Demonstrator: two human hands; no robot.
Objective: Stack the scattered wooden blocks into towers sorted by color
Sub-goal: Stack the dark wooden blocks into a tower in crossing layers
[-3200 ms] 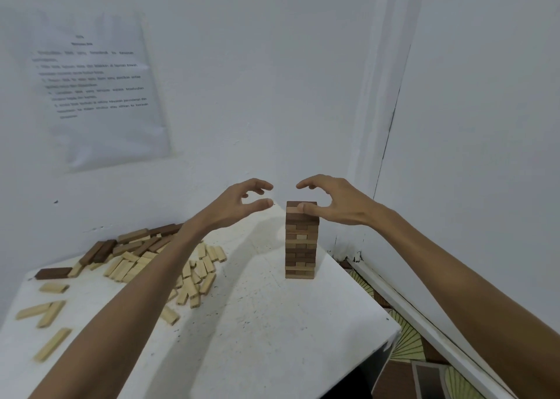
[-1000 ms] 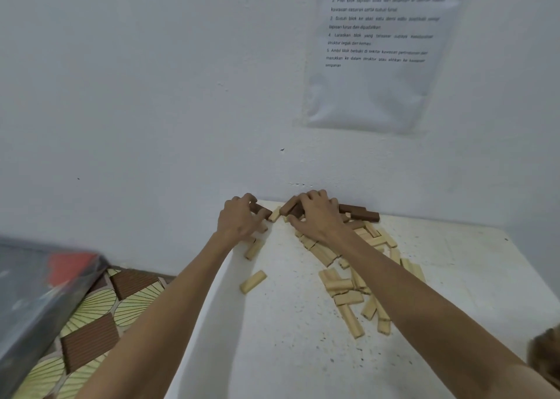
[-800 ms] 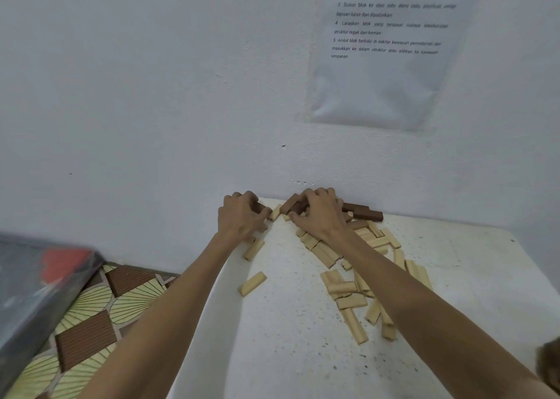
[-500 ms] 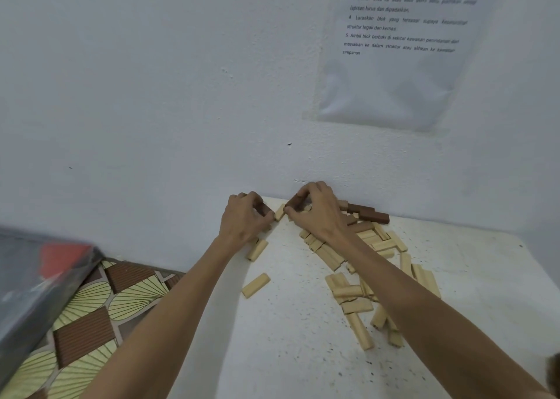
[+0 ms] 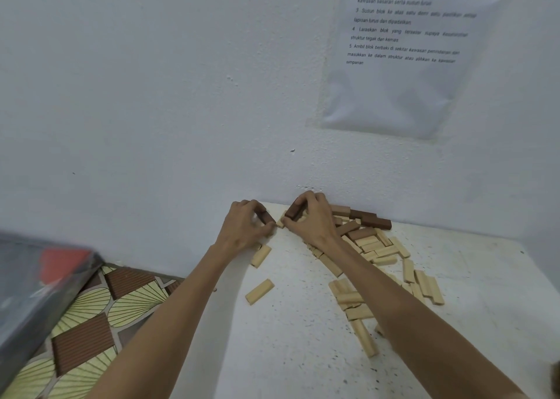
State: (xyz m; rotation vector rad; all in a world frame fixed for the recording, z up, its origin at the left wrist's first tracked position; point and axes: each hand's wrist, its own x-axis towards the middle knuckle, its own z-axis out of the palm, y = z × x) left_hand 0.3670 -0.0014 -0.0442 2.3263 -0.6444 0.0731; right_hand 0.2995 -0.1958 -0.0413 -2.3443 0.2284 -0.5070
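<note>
one dark block (image 5: 294, 211) (image 5: 266, 217) in each hand (image 5: 313, 224) (image 5: 244, 229)

The dark blocks (image 5: 375, 223) are showing deep brown; the light blocks (image 5: 407, 270) are showing pale tan; the table (image 5: 291, 353) is showing white with dark speckles; the floor (image 5: 127, 304) is displaying yellow-green fan motifs and ribbed brown rectangles.

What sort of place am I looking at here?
Probably a plain indoor room set up for a stacking exercise: a white table against a bare wall, a printed instruction sheet above, patterned floor beside.
</note>
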